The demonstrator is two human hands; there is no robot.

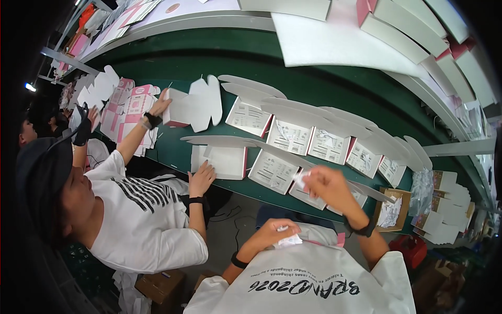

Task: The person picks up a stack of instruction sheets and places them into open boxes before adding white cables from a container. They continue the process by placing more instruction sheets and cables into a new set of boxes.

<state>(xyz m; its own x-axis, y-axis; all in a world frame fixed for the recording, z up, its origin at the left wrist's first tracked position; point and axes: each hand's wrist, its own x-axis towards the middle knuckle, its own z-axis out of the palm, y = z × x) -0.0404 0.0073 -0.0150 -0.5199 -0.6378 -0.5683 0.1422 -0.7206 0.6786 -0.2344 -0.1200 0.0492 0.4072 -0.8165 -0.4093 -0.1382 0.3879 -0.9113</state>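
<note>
My right hand (330, 189) is raised over the near row of open boxes, its fingers pinched on a small white packet (300, 179). Close to my body, my left hand (267, 234) is closed around several white packets (291, 239). Left of the raised hand, a white box (271, 168) lies open with a printed sheet inside. Below my right hand another open box (306, 198) is partly hidden by it. In the far row, an open box (288, 137) holds a small white packet on its printed sheet, as do several boxes beside it.
A brown carton (377, 221) of white packets stands at the table's right end, beside a clear plastic bag (421, 191). At left, a co-worker (141, 209) touches an open box (226, 162) and a folded one (180, 109). Flat pink-and-white cartons (137, 110) lie beyond.
</note>
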